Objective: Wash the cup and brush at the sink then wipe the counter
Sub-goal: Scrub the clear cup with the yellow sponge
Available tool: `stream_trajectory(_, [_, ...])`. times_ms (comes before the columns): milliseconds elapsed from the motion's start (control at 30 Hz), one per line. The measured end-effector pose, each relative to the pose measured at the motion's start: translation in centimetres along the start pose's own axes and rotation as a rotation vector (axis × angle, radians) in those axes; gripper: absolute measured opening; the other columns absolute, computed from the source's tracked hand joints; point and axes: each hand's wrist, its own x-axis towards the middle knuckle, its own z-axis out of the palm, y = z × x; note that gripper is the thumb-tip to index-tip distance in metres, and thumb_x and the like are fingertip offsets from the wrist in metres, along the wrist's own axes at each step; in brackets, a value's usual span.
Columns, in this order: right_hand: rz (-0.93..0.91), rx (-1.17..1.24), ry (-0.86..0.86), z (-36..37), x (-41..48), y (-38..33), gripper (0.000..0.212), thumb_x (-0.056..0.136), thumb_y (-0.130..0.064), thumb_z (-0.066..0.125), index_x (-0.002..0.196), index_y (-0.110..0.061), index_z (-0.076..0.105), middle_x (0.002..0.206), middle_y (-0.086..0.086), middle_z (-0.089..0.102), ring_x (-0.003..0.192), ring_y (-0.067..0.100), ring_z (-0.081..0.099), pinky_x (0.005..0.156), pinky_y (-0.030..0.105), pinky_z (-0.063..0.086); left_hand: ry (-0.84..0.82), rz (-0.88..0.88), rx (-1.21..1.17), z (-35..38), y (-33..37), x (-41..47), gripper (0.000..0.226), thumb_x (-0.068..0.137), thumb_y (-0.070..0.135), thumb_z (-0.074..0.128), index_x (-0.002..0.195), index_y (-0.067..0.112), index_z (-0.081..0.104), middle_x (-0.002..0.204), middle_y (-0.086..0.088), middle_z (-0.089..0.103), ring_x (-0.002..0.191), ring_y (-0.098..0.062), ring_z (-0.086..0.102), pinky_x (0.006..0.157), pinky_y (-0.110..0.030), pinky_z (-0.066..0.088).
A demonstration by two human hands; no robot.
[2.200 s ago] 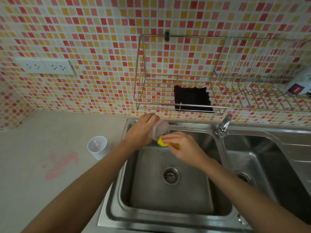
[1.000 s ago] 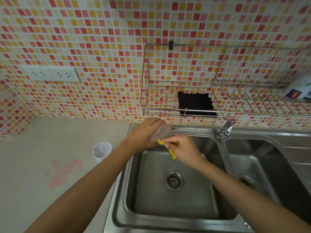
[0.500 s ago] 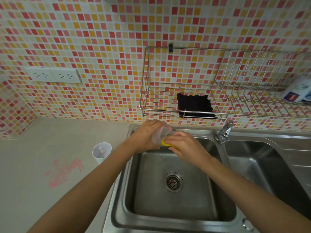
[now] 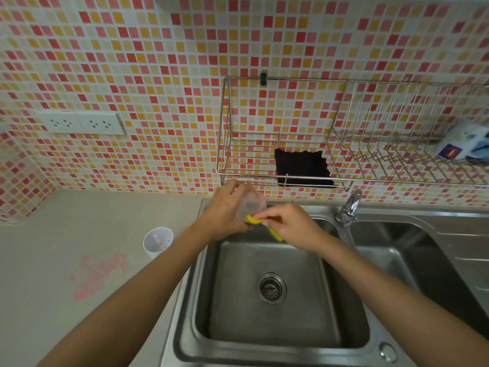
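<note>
Hands hardly shifted since half second ago. Cup (image 4: 252,205) gripped by curled fingers of left hand (image 4: 225,213) over back edge of sink (image 4: 182,327); sponge (image 4: 252,220) pinched at cup mouth by right hand (image 4: 291,226). Risk: wet cup slipped from grip, dropped into basin, if scrubbed hard.

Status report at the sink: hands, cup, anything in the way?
Left hand grips translucent cup over left basin. Right hand holds yellow sponge at its rim. Nothing blocking; pink stain on counter unwiped.
</note>
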Motion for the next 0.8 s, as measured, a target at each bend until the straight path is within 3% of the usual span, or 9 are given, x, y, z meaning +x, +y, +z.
stream_trajectory(133, [-0.318,-0.621,0.072,0.0,0.1,1.0,0.039,0.069,0.001,0.077,0.1,-0.023,0.075,0.104,-0.01,0.072,0.106,0.015,0.061,0.084,0.031,0.037,-0.065,0.036,0.143,-0.3,0.3,0.3,0.081,0.063,0.049,0.08,0.133,0.027,0.045,0.132,0.005,0.048,0.122,-0.018,0.041,0.105,-0.04,0.035])
stream_trajectory(233, [-0.353,-0.751,0.165,0.4,0.0,1.5,0.041,0.065,-0.002,0.077,0.101,-0.019,0.073,0.107,-0.008,0.071,0.109,0.017,0.06,0.085,0.033,0.034,-0.031,0.13,0.098,-0.4,0.2,0.7,0.081,0.06,0.045,0.083,0.13,0.02,0.051,0.124,0.002,0.054,0.115,-0.019,0.047,0.099,-0.035,0.04])
stream_trajectory(333, [-0.229,-0.483,0.259,2.1,-0.6,0.8,0.033,0.075,-0.002,0.073,0.103,-0.02,0.074,0.107,-0.007,0.072,0.104,0.016,0.062,0.087,0.03,0.042,-0.03,0.179,0.09,-0.6,0.4,0.7,0.075,0.062,0.041,0.083,0.126,0.014,0.056,0.121,-0.003,0.058,0.114,-0.02,0.049,0.101,-0.032,0.038])
stream_trajectory(400, [-0.002,-0.08,0.192,3.0,-0.9,-0.4,0.026,0.085,-0.006,0.066,0.107,-0.02,0.074,0.105,-0.006,0.073,0.096,0.008,0.064,0.086,0.018,0.046,-0.053,0.176,0.089,-0.5,0.3,0.3,0.074,0.064,0.04,0.083,0.127,0.013,0.055,0.122,-0.004,0.058,0.114,-0.021,0.049,0.1,-0.034,0.039])
stream_trajectory(467, [0.124,0.114,0.118,3.0,-1.0,-0.5,0.024,0.089,-0.011,0.064,0.108,-0.021,0.073,0.099,-0.006,0.074,0.084,0.006,0.066,0.076,0.009,0.044,-0.096,0.151,0.061,-0.2,0.0,-0.2,0.075,0.066,0.039,0.082,0.13,0.015,0.052,0.126,-0.003,0.055,0.116,-0.02,0.046,0.101,-0.032,0.039])
stream_trajectory(533, [0.019,-0.047,0.081,2.3,-1.2,-0.2,0.025,0.088,-0.01,0.065,0.108,-0.022,0.073,0.101,-0.006,0.074,0.089,0.009,0.066,0.08,0.019,0.047,-0.115,0.127,0.053,0.2,-0.1,-0.8,0.074,0.068,0.041,0.081,0.131,0.019,0.051,0.128,0.0,0.053,0.117,-0.018,0.044,0.101,-0.032,0.04])
stream_trajectory(600, [-0.187,-0.436,0.101,1.9,-0.9,0.9,0.03,0.081,-0.005,0.07,0.105,-0.022,0.074,0.105,-0.009,0.072,0.103,0.014,0.062,0.083,0.033,0.044,-0.111,0.127,0.061,0.4,0.1,-0.9,0.074,0.069,0.042,0.081,0.132,0.021,0.05,0.129,0.002,0.052,0.117,-0.017,0.044,0.102,-0.031,0.04])
stream_trajectory(667, [-0.275,-0.583,0.106,2.0,-0.9,1.5,0.034,0.074,-0.004,0.075,0.103,-0.023,0.074,0.105,-0.011,0.072,0.107,0.016,0.061,0.082,0.034,0.04,-0.118,0.135,0.067,0.3,0.2,-0.8,0.074,0.068,0.039,0.082,0.132,0.02,0.05,0.129,0.001,0.053,0.116,-0.016,0.044,0.101,-0.026,0.037])
stream_trajectory(800, [-0.033,-0.13,0.032,2.7,-1.4,1.0,0.026,0.087,-0.012,0.066,0.109,-0.024,0.073,0.107,-0.004,0.071,0.099,0.014,0.064,0.09,0.031,0.048,-0.181,0.091,0.05,0.2,-0.1,-0.9,0.077,0.07,0.047,0.079,0.135,0.02,0.048,0.133,0.003,0.05,0.12,-0.015,0.042,0.104,-0.026,0.034])
